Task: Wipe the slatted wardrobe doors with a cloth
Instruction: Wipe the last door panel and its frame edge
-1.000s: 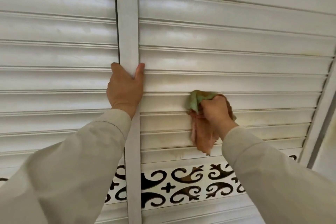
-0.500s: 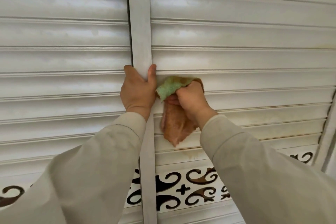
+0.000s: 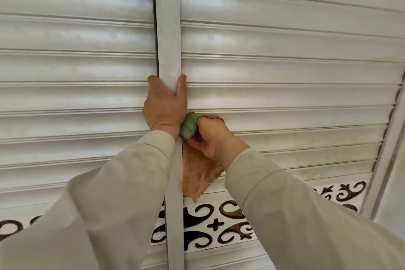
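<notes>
1. The right hand (image 3: 213,138) grips the cloth (image 3: 198,173) at the slat's (image 3: 295,116) left end, touching the upright (image 3: 169,55).
2. The left hand (image 3: 164,107) clasps that upright.
3. The slat's length runs rightward, so that looks like the next stroke.

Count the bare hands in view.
2. The left hand grips the white vertical door stile; the right hand holds the green-and-orange cloth against the slats.
</notes>
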A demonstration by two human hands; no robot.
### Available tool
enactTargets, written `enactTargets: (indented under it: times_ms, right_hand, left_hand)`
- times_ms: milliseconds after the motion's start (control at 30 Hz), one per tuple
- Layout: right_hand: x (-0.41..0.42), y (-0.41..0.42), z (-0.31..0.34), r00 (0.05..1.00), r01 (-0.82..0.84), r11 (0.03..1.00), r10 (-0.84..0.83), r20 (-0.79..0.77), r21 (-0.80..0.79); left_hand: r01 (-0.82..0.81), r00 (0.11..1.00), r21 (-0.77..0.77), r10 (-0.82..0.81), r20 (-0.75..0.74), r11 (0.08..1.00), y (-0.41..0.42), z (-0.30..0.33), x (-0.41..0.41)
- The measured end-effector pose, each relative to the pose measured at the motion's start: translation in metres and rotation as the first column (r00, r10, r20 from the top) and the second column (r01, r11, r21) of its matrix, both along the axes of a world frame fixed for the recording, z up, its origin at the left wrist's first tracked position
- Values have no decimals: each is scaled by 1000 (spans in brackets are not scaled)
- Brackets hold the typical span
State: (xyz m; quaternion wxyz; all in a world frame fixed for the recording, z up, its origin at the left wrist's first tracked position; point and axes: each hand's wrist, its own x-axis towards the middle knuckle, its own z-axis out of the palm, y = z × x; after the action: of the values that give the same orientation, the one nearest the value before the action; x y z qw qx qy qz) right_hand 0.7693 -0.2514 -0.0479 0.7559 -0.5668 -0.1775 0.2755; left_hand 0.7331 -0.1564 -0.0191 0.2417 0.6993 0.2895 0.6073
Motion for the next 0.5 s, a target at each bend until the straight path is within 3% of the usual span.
enactTargets:
  times_ms: [267,500]
  right_hand:
    - [2,11,20,983,108,994,-109,-150,-16]
    - [39,-28,20,944,317,949,-315,-95,5]
  left_hand:
    - [4,1000,1,-4,-6,1000,2,0,1]
    - [16,1000,-5,-16,-10,1000,1,-1,0]
